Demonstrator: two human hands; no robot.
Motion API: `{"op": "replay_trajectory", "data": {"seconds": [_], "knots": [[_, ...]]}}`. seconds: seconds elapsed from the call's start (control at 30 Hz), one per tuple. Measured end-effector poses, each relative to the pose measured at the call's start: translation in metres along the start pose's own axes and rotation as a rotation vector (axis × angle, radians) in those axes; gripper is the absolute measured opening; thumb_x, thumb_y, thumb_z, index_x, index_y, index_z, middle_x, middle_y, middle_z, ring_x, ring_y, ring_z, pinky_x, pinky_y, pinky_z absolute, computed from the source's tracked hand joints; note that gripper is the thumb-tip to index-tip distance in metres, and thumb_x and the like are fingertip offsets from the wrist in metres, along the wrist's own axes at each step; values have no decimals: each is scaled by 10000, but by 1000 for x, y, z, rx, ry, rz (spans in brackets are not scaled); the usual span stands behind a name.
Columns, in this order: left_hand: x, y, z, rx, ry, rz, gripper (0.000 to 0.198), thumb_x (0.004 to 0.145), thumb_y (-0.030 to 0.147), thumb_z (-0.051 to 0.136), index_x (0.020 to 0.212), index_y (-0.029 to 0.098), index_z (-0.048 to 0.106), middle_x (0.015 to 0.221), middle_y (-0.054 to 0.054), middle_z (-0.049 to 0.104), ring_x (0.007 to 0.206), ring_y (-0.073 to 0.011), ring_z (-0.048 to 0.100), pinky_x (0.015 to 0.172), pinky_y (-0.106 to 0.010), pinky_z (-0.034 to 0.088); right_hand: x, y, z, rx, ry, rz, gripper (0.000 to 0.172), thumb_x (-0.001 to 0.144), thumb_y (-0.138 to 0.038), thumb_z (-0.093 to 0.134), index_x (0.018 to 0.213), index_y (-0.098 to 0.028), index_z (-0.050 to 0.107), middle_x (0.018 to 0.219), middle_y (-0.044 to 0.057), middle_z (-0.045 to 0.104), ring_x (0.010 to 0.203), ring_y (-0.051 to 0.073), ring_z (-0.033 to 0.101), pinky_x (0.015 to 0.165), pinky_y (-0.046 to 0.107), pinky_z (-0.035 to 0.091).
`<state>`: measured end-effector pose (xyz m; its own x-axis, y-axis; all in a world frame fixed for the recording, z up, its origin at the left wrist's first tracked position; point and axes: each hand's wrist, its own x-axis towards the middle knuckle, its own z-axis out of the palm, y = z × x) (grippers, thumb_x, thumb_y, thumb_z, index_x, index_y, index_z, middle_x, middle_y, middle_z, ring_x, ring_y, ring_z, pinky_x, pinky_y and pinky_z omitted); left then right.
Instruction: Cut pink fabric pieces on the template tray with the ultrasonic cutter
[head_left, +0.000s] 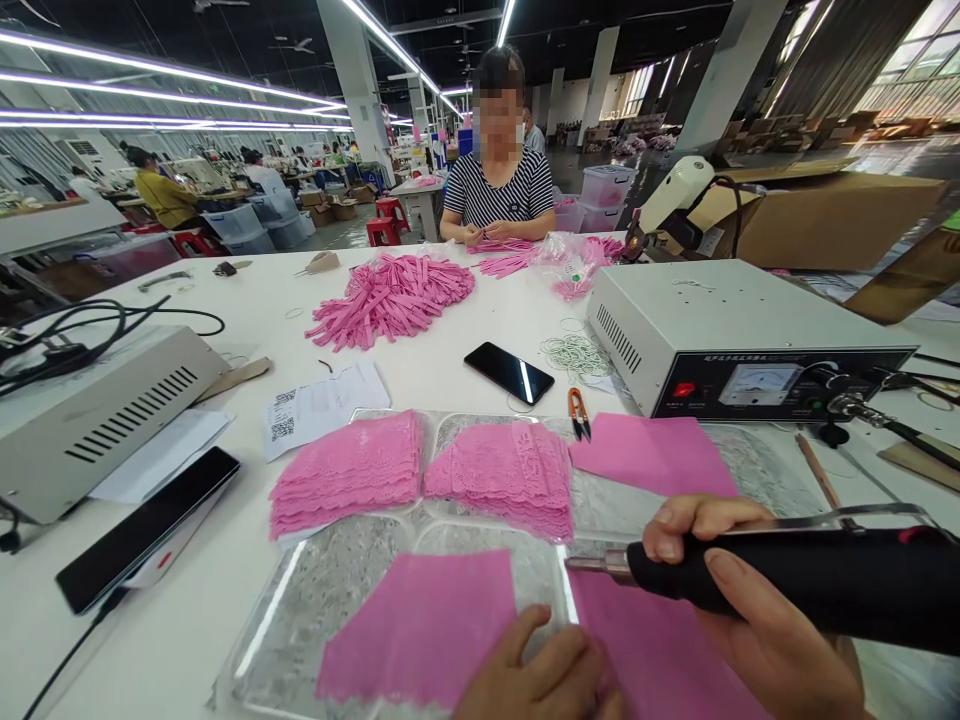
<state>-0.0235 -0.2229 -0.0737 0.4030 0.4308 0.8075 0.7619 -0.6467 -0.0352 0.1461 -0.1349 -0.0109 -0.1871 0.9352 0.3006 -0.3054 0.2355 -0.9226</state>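
Observation:
My right hand [772, 610] is wrapped round a black handheld ultrasonic welder [825, 580], whose metal tip points left. Below that tip lies a pink fabric piece [645, 650], partly hidden by the hand. My left hand [540, 670] rests with fingers apart at the lower right edge of another pink cut piece [427, 625]. Both pieces lie on a clear, grey-patterned mat [285, 650]. Behind them sit two stacks of pink lace panels, a left stack [349, 470] and a right stack [502, 475]. A further flat pink piece [656, 450] lies to their right.
A grey control box [750, 320] stands at the right, another box [105, 410] at the left. Thread snips [578, 415], a phone [510, 372] and a second phone [150, 525] lie about. Pink straps [394, 300] are heaped ahead; a co-worker [497, 185] sits opposite.

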Motion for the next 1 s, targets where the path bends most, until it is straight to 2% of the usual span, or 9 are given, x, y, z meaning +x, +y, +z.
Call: {"op": "replay_trajectory", "data": {"seconds": [0.13, 0.27, 0.37, 0.5, 0.83, 1.0], "knots": [[1, 0, -6, -25, 9, 7, 208, 929, 120, 525, 767, 195, 631, 766, 41, 671, 862, -88, 621, 1165, -338, 227, -2, -5, 0, 106, 13, 4, 91, 833, -311, 682, 853, -246, 621, 751, 23, 562, 618, 162, 565, 590, 307, 555], [1, 0, -18, -7, -137, 47, 192, 926, 122, 544, 780, 197, 645, 811, 51, 674, 913, -75, 618, 1161, -313, 249, -8, -12, -3, 123, 7, 94, 129, 823, -343, 696, 822, -248, 609, 752, 25, 565, 623, 164, 557, 602, 314, 546], [0, -1, -23, -8, -179, 69, 128, 916, 141, 576, 830, 195, 654, 870, 42, 681, 941, -83, 613, 1109, -293, 343, -12, -14, -4, 82, -17, 122, 130, 838, -356, 674, 829, -246, 605, 769, 40, 566, 642, 180, 556, 617, 337, 537], [-1, -2, -23, -27, -174, 71, 99, 911, 142, 585, 852, 182, 654, 881, 26, 686, 941, -99, 611, 1041, -278, 415, -11, -13, -4, 79, -29, 111, 130, 840, -354, 671, 827, -243, 605, 759, 42, 560, 635, 184, 553, 607, 339, 529], [3, -1, -21, -40, -209, 77, 141, 911, 107, 542, 818, 168, 629, 773, 21, 659, 864, -105, 603, 971, -252, 441, -9, -11, -3, 42, -75, 58, 117, 857, -352, 670, 844, -249, 615, 761, 29, 568, 631, 174, 574, 630, 346, 530], [3, -2, -20, -60, -136, 62, 147, 909, 134, 551, 783, 156, 623, 783, 9, 658, 831, -107, 607, 941, -259, 451, -5, -14, 2, 65, -38, 47, 133, 836, -355, 698, 813, -250, 620, 731, 15, 561, 593, 165, 572, 571, 321, 536]]}}
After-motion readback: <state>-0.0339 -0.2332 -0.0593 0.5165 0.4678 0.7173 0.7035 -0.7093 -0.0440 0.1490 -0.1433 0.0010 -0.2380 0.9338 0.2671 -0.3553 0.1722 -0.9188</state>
